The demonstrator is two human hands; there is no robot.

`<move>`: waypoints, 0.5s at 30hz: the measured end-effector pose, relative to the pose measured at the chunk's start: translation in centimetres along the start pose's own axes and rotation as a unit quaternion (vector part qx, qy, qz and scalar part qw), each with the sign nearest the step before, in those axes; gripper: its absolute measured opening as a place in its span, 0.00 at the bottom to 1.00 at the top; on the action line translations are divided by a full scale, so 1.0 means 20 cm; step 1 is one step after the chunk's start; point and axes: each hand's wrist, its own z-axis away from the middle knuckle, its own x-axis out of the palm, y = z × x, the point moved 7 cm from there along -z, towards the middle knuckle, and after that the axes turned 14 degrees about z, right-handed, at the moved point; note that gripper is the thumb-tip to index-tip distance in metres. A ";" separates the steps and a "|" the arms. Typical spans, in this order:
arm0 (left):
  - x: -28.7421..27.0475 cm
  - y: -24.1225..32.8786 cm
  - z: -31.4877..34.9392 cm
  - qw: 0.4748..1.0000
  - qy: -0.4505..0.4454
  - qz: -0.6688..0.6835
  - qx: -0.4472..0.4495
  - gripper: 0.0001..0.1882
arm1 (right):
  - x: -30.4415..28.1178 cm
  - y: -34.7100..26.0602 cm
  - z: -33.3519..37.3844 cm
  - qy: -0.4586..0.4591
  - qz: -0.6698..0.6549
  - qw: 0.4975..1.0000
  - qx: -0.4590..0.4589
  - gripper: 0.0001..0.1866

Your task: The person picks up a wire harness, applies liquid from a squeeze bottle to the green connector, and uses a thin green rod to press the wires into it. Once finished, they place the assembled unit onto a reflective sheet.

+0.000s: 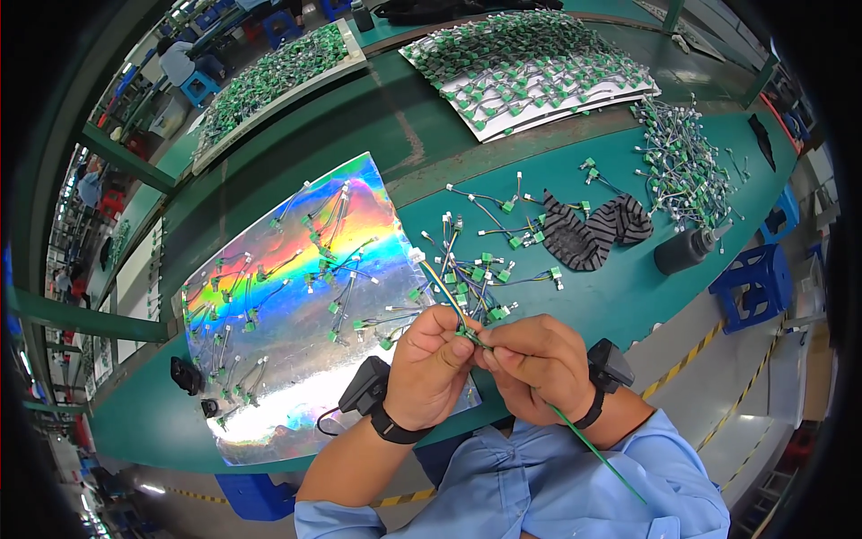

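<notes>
Head view: the left hand (431,373) is pinching a small green connector (466,333) between thumb and forefinger, above the green table's near edge, its wires extending far-left. The right hand (539,364), fingers curled closed, is gripping a thin green rod (597,453) just beside the connector.

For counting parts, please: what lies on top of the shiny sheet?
Green connectors with wires lie scattered on the sheet; whatever the left hand and its wrist device cover cannot be seen.
</notes>
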 end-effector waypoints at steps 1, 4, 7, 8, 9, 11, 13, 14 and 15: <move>0.00 0.00 0.00 1.000 -0.002 0.001 0.001 0.10 | 0.00 0.01 0.00 0.003 -0.020 1.000 0.019 0.15; -0.02 0.00 0.00 1.000 0.022 -0.001 0.019 0.10 | 0.00 0.05 0.02 0.011 -0.077 0.994 0.074 0.13; -0.01 0.00 0.00 1.000 0.020 0.006 0.023 0.09 | 0.02 0.08 0.04 0.015 -0.135 0.982 0.129 0.12; -0.01 0.00 0.00 0.999 0.020 0.008 0.024 0.09 | 0.03 0.09 0.05 0.016 -0.154 0.977 0.147 0.11; -0.01 0.00 0.00 0.999 0.019 0.010 0.027 0.09 | 0.03 0.11 0.05 0.016 -0.174 0.971 0.166 0.11; 0.01 0.00 0.00 1.000 -0.016 0.016 0.002 0.08 | 0.05 0.12 0.07 0.018 -0.212 0.956 0.203 0.10; 0.02 0.00 0.00 0.999 -0.034 0.019 -0.008 0.08 | 0.06 0.11 0.06 0.027 -0.251 0.941 0.224 0.08; 0.02 0.00 0.00 0.999 -0.032 0.016 -0.008 0.08 | 0.07 0.12 0.06 0.038 -0.288 0.924 0.248 0.07; 0.02 -0.01 -0.01 0.999 -0.032 0.013 -0.009 0.07 | 0.07 0.13 0.06 0.049 -0.324 0.905 0.270 0.06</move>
